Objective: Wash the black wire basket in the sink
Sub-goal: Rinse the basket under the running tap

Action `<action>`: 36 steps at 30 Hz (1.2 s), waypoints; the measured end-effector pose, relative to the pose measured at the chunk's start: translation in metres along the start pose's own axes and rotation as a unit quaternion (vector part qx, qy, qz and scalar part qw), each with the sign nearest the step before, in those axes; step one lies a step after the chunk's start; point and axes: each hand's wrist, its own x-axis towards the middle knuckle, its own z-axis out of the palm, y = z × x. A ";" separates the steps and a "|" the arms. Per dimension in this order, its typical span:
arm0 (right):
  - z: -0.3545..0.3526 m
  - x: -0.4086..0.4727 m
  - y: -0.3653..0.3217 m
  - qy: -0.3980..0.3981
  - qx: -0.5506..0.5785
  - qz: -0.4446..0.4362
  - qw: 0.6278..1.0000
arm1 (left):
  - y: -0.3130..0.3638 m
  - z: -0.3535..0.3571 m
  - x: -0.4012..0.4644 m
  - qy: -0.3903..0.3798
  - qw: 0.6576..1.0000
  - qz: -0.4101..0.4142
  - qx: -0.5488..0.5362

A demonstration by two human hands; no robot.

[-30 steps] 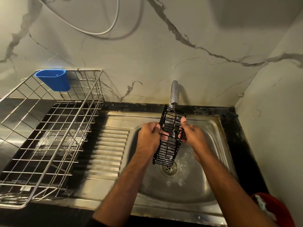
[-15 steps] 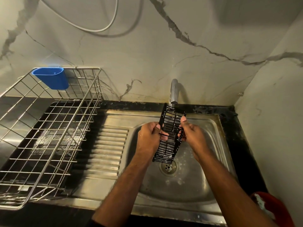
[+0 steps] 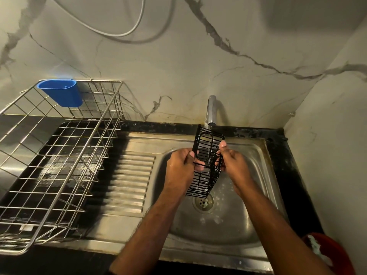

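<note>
With both hands' fingers pinching the black wire basket [image 3: 206, 165] under the tap [image 3: 211, 110], I'm mid-rinse; draining it remains.

Dim marble-veined walls [image 3: 178, 62] meet in a corner above a black countertop [image 3: 286, 155].

I am reaching both forearms forward, and my left hand [image 3: 179, 165] and right hand [image 3: 234, 162] are facing each other. My fingers [image 3: 222, 144] are curling in, each hand gripping the black wire basket [image 3: 206, 165] between them.
</note>
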 end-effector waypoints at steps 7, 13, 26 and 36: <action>-0.003 -0.002 -0.003 0.004 -0.013 -0.012 1.000 | -0.003 0.000 0.002 -0.013 1.000 -0.010 -0.020; -0.004 -0.002 -0.003 0.003 -0.027 -0.039 0.999 | -0.001 -0.001 -0.001 -0.016 0.998 -0.028 -0.047; -0.006 0.005 0.002 0.006 -0.047 -0.028 0.998 | 0.015 -0.003 -0.009 -0.016 0.992 -0.063 -0.112; -0.006 0.004 0.000 0.003 -0.038 -0.011 0.999 | 0.023 -0.005 -0.012 -0.012 0.988 -0.077 -0.131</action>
